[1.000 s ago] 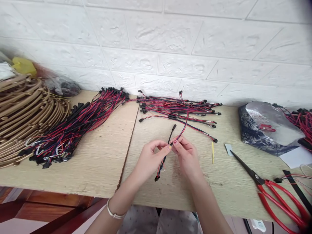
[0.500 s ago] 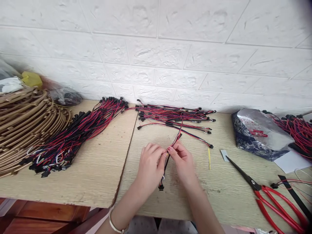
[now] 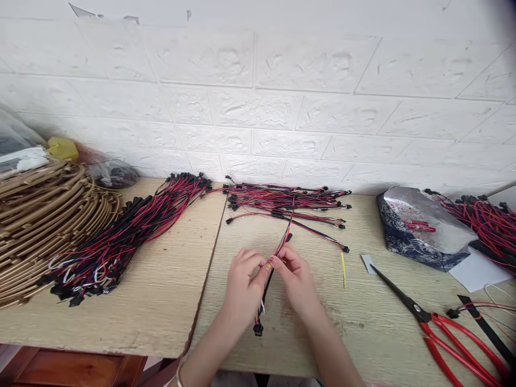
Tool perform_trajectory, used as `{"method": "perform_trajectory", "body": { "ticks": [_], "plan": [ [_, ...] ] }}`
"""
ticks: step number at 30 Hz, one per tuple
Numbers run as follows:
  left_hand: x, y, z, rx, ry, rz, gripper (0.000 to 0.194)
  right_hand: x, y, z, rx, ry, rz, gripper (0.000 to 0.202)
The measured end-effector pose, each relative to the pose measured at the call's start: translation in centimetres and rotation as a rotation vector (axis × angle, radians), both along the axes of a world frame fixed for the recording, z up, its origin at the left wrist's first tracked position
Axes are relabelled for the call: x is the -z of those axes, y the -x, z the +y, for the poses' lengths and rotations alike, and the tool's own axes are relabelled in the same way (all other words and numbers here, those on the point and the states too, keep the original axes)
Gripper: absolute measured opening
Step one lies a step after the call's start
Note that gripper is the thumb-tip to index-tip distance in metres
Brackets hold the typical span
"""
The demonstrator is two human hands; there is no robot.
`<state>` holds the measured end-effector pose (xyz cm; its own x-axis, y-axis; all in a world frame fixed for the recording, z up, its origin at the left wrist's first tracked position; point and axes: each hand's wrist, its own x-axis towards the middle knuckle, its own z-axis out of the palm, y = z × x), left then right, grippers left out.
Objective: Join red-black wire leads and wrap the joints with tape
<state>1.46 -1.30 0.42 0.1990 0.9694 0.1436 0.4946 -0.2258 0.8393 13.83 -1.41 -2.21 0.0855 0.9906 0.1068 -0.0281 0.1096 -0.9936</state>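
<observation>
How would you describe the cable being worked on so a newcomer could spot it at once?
Start at the white wall and come down to the middle wire pile at its foot. Nearer the camera, find the left hand and right hand. Both pinch the cable: the only one held, its black connector pointing toward the camera.
</observation>
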Motion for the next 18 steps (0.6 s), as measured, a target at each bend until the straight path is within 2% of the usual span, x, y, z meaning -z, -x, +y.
{"method": "perform_trajectory", "body": {
  "ticks": [3, 6, 10, 13, 18],
  "plan": [
    [0.1, 0.4, -0.7, -0.046, 0.068, 0.050, 0.017, 0.2, 0.3, -0.2, 0.042, -0.030, -0.097, 0.024],
    [0.3, 0.9, -1.8, -0.105, 0.215, -0.011, 0.040, 0.0, 0.6, -0.5, 0.093, -0.084, -0.157, 0.020],
    [0.7, 1.2, -3.0, 0.011, 0.454, -0.301, 0.040, -0.6, 1.2, -1.1, 0.068, -0.176, -0.216, 0.016],
    [0.7, 1.4, -3.2, 0.050, 0.573, -0.490, 0.039, -1.2, 1.5, -1.4, 0.050, -0.239, -0.287, 0.012],
    [0.4, 2.5, -3.2, 0.067, 0.664, -0.547, 0.043, -2.2, 2.4, -1.0, 0.014, -0.374, -0.413, 0.016]
  ]
}}
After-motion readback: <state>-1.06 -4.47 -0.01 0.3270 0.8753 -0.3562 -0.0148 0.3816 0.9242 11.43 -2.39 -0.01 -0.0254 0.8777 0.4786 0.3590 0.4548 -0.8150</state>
